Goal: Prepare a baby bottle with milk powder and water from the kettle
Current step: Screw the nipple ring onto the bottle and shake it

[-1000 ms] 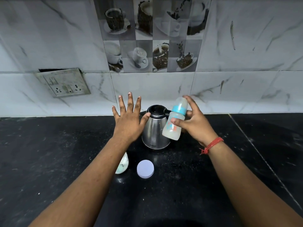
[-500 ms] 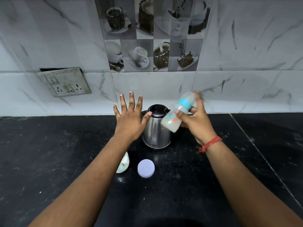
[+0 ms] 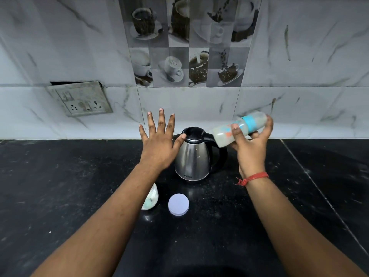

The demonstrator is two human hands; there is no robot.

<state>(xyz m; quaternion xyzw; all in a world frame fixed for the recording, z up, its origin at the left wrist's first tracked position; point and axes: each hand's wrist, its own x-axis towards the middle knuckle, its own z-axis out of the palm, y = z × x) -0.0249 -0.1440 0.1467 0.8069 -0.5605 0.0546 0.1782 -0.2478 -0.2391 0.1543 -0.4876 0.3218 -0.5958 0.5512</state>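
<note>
- the right hand (image 3: pixel 249 148) is gripping the bottle (image 3: pixel 238 129), thumb across the front, the other fingers curling behind it.
- the bottle is lying nearly on its side in the air, up and to the right of the kettle (image 3: pixel 192 156); its blue ring is pointing right, its base is hanging over the kettle's black handle.
- the bottle's lower part is looking cloudy white; whether it is liquid or powder, i cannot tell.
- the left hand (image 3: pixel 159 144) is hovering flat with all fingers spread wide, holding nothing, palm down, just left of the kettle; its thumb tip is sitting at the edge of the black lid, though i cannot tell if it is touching.
- the kettle is standing upright on the black counter (image 3: pixel 60 196), lid closed.
- a round pale lid (image 3: pixel 178 204) is lying flat on the counter in front of the kettle.
- a small whitish container (image 3: pixel 150 198) is peeking out from under the left forearm, beside that lid.
- a red thread (image 3: pixel 252 178) is circling the right wrist.
- a socket plate (image 3: pixel 79 98) is sitting crooked on the marble wall, upper left.
</note>
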